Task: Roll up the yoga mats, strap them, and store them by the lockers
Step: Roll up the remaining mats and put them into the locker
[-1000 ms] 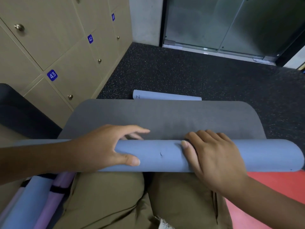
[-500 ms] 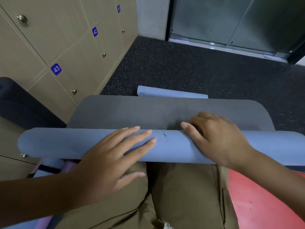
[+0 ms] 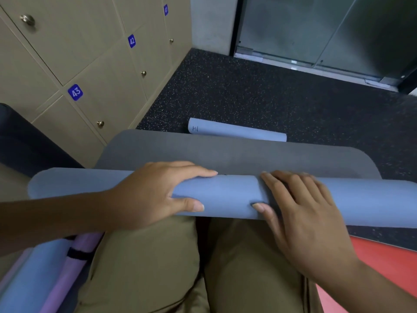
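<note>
kneeling on the floor (image 3: 259,96), the person had the blue yoga mat (image 3: 228,195) rolled into a thick tube lying crosswise just above their knees (image 3: 203,263). its unrolled tail, grey side up (image 3: 225,152), stretched a short way ahead and ended in a rounded edge. just beyond that edge lay a second rolled blue mat (image 3: 237,132), leaving only a narrow strip of dark speckled floor between the two. past it the floor ran open to the glass doors (image 3: 316,30). the lockers (image 3: 79,64) closed in the left side, with the roll's left end near their base. a red mat (image 3: 372,267) lay on the floor at the right, under the roll's right end, which ran out of view. a strapped bundle of blue and purple mats (image 3: 52,267) lay by the left knee.

the left hand (image 3: 155,190) came in from the left, wrist low, fingers (image 3: 194,171) draped together over the top of the roll and thumb pressed against its near face, curled round it. the right hand (image 3: 300,213) sat beside it near the roll's middle, fingers slightly spread over the crest, tips at the far side, thumb hooked on the near face, gripping too.
</note>
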Motion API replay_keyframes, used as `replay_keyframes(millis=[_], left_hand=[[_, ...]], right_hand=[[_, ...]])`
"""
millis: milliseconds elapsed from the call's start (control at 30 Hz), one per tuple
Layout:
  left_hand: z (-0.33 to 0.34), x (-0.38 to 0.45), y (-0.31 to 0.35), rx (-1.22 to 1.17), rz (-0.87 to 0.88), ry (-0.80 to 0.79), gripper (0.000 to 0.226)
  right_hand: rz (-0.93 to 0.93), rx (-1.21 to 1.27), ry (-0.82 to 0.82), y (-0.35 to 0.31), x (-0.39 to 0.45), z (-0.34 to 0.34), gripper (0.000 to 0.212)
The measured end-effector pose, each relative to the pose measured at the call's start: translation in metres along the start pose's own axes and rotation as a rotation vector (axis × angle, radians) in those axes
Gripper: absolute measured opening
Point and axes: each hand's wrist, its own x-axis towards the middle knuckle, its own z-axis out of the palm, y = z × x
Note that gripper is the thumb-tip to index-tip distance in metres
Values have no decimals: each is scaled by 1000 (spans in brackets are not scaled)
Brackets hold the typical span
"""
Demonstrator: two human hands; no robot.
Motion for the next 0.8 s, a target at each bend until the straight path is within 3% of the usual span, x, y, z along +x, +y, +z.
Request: replay_keyframes(millis=[67,167,300,567,700,800], left_hand=[[-3,8,-2,-20,-19,-7,63],[-1,6,1,41,-58,127,68],[10,-2,8,347,123,286,66],[26,12,-7,696,231,249,89],[20,25,-15,729,324,269,78],[12,33,-21,601,317,215,73]], right_hand=[[14,14,16,2,6,6,54],[16,37,30,9,20,7,51],[39,44,-22,15,41,8,52],[72,47,-286,28,81,5,73],[62,44,-183,32,78,8,61],[-40,47,-27,36,66,12,52]])
